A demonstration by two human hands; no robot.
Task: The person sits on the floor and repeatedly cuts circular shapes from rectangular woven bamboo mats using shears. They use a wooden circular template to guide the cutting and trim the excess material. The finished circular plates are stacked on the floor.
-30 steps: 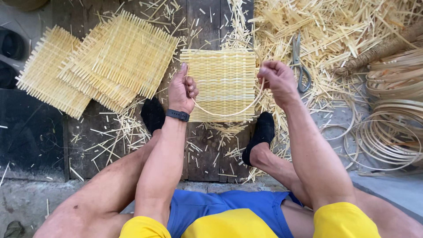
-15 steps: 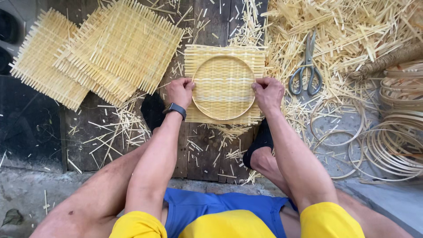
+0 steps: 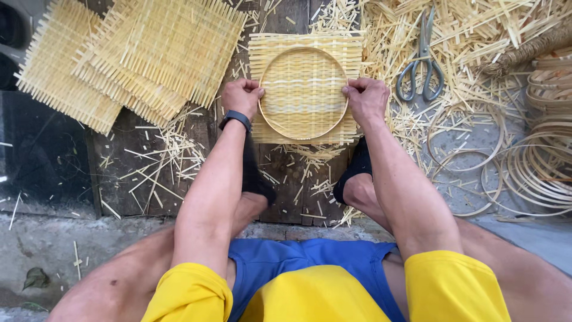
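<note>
- Nearest the camera sit the person's yellow sleeves (image 3: 450, 283) and blue shorts (image 3: 310, 262), with bare knees spread to either side and both forearms reaching away.
- Below the grips, two feet in black socks (image 3: 356, 169) rest on the dark wooden boards (image 3: 149, 173), with short bamboo offcuts scattered around them.
- The left hand (image 3: 241, 98), a black wristband (image 3: 235, 118) on its wrist, is closed on the left edge of a round bamboo hoop (image 3: 303, 132), fingers curled over the rim and the mat beneath.
- The right hand (image 3: 366, 100) is clenched the same way on the hoop's right edge, directly across from the left.
- Between the two grips lies the square woven bamboo mat (image 3: 304, 89), flat on the boards, with the hoop pressed onto its face; the mat's corners stick out beyond the ring.
- Left of the left grip and further off, two more woven mats (image 3: 137, 53) lie overlapping, tilted at an angle.
- Right of the right grip, well apart, grey-handled scissors (image 3: 422, 65) rest on a heap of bamboo strips (image 3: 488, 42).
- Further right lie loose bamboo rings (image 3: 465, 140) and a stack of coiled hoops (image 3: 545, 167) near the frame edge.
</note>
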